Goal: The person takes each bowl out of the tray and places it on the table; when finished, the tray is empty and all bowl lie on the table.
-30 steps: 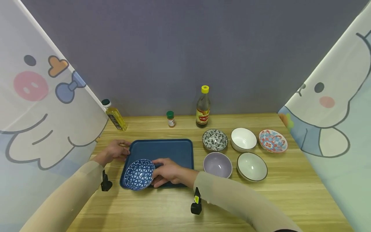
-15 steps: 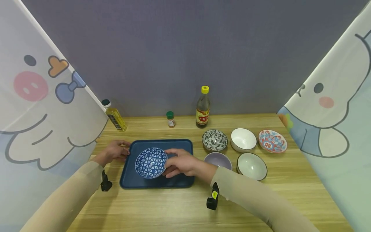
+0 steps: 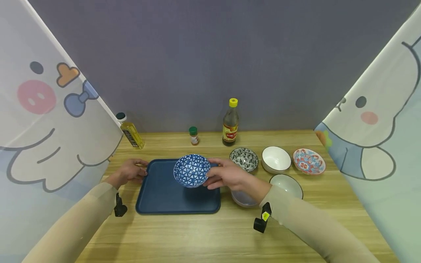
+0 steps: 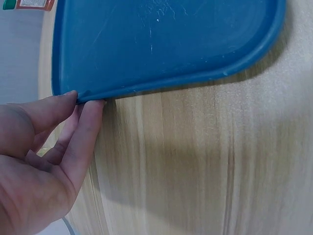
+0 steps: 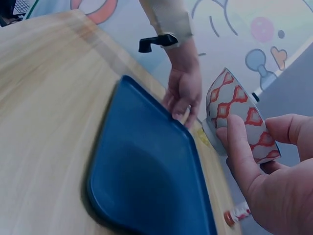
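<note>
A bowl point(image 3: 192, 170) with blue-and-white triangles inside hangs in the air over the right half of the blue tray point(image 3: 161, 199). My right hand point(image 3: 231, 176) grips its right side. From the right wrist view, the outside of the bowl point(image 5: 234, 100) shows a red-and-white pattern, with fingers along the wall and the thumb at the rim. At the tray's far left corner, my left hand point(image 3: 132, 170) pinches the rim; in the left wrist view, thumb and fingertips meet at the tray edge point(image 4: 146, 89).
Right of the tray stand a black-floral bowl point(image 3: 243, 157), a white bowl point(image 3: 276, 159), a red-blue patterned dish point(image 3: 309, 161), a pale bowl point(image 3: 289, 184) and a purple bowl point(image 3: 243, 200) partly behind my arm. Along the back are an oil bottle point(image 3: 132, 134), a spice jar point(image 3: 194, 137) and a sauce bottle point(image 3: 231, 126).
My right hand has lifted the blue-patterned bowl off the tray's near left corner and carried it right and away from me. The left hand has stayed at the tray rim.
</note>
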